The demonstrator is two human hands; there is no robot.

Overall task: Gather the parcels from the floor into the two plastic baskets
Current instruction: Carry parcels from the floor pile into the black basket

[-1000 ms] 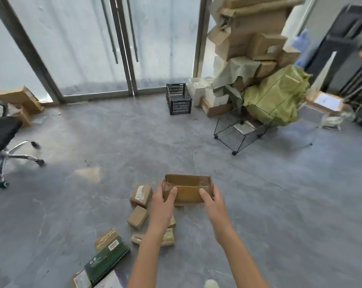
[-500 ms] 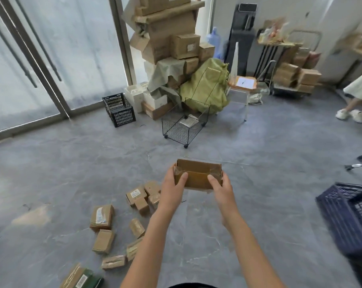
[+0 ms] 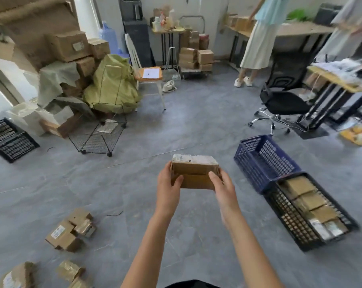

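A brown cardboard parcel (image 3: 194, 171) is held up in front of me, my left hand (image 3: 168, 183) on its left end and my right hand (image 3: 223, 186) on its right end. To the right on the floor stand a blue plastic basket (image 3: 259, 161), whose inside is hidden, and a black plastic basket (image 3: 284, 221) touching it, which holds several brown parcels. At the lower left several small taped parcels (image 3: 65, 233) lie loose on the grey floor.
A wire cage on castors (image 3: 97, 138) and another black crate (image 3: 9, 140) stand at the left below a tall heap of cartons (image 3: 57, 50). An office chair (image 3: 284, 102), desks and two standing people are at the right back.
The view has swung to the right, so the two baskets are now in sight. The parcel stays gripped between both hands, tipped so its labelled top shows.
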